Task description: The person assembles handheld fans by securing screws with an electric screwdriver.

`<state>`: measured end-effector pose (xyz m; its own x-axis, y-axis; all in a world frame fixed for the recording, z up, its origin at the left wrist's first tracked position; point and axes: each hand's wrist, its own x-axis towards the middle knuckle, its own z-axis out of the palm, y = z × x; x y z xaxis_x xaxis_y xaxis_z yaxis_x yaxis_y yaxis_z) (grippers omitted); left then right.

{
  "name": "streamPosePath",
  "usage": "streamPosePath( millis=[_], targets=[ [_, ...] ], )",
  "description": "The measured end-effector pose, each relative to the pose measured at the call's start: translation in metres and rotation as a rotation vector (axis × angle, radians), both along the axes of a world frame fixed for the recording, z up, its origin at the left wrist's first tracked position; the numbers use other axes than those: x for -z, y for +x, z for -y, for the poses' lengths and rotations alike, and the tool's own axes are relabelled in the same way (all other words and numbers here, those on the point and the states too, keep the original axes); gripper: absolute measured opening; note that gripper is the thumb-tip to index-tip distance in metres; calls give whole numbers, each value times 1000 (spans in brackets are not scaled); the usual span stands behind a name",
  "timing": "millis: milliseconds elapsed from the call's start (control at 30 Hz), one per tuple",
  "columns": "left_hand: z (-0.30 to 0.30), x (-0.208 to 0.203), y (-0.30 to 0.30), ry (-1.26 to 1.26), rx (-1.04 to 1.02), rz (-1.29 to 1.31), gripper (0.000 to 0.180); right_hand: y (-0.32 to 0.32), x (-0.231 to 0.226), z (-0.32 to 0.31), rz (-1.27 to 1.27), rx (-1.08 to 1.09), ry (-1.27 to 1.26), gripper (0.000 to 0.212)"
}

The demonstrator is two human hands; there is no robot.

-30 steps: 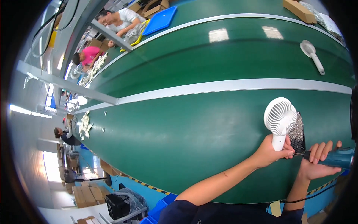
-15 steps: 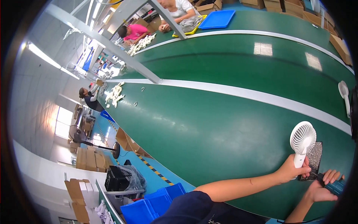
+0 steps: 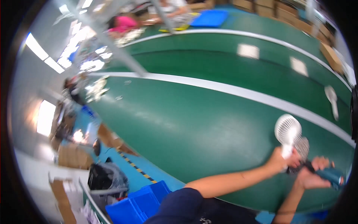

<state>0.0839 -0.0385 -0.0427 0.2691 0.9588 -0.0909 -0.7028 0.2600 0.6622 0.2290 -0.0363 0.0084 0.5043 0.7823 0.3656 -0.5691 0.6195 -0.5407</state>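
Observation:
My left hand (image 3: 277, 161) is closed around the handle of a small white handheld fan (image 3: 288, 128), whose round grille stands upward. My right hand (image 3: 308, 179) grips a teal and black electric screwdriver (image 3: 329, 174). Its front end points left, at the lower part of the fan's handle; blur hides whether the tip touches. Behind the fan, partly covered by it and my left hand, a black tray of small metal screws (image 3: 303, 148) lies on the green bench.
A second white fan (image 3: 332, 102) lies beyond the pale divider strip (image 3: 223, 86). White parts (image 3: 97, 89) are heaped at the far left of the green belt. Blue bins (image 3: 140, 203) stand below the bench edge. Co-workers sit across at the upper left, near a blue tray (image 3: 209, 18).
The whole view has shifted and blurred, with the scene sliding left. Both hands still hold the fan and the screwdriver close together.

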Motion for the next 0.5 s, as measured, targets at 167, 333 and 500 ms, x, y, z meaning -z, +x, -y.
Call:
streamPosePath(
  millis=[167,333,500],
  targets=[
    [-16,12,-43,-218,-195,71,18,-81,-37,-12,-28,-108,77,76],
    [-26,-7,-37,-220,-8,277,15,-84,-45,6,211,-224,259,85],
    [-20,-7,-33,-226,32,254,16,-89,-39,15,364,-265,205,82]
  ],
)
